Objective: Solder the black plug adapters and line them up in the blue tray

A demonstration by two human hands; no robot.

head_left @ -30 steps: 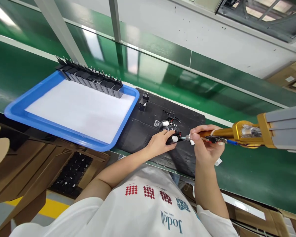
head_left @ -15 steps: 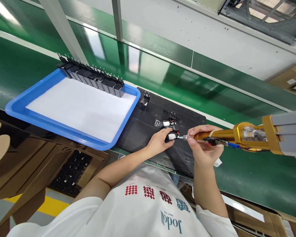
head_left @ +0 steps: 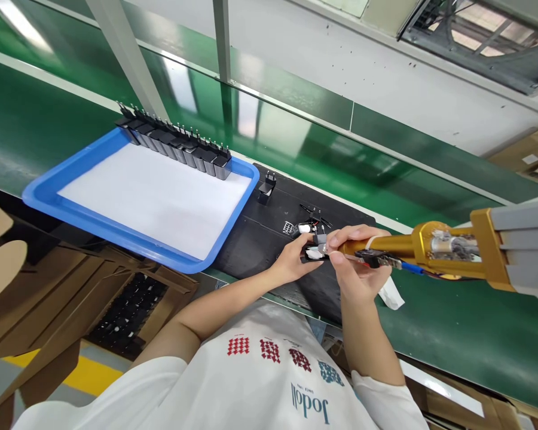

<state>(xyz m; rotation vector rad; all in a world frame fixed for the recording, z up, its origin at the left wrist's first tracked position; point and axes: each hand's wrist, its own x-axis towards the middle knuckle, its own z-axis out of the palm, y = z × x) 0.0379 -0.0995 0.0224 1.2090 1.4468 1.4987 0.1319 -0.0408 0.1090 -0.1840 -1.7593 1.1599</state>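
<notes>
My left hand grips a small black adapter housing with white material inside, over the black mat. My right hand is closed around the front of a gold dispensing tool, whose tip is at the housing. Just behind my left hand lies another opened housing with a white part and thin wires. A black plug adapter stands near the mat's back left, prongs up. Fine details at the tool tip are hidden by my fingers.
A blue tray with a white liner holds a row of black plug adapters along its back edge. A crumpled white tissue lies right of my right hand. Cardboard boxes stand below the bench at left.
My right hand and the gold tool have moved left, bringing the tip onto the housing in my left hand. More of the white tissue shows. The view has shifted slightly.
</notes>
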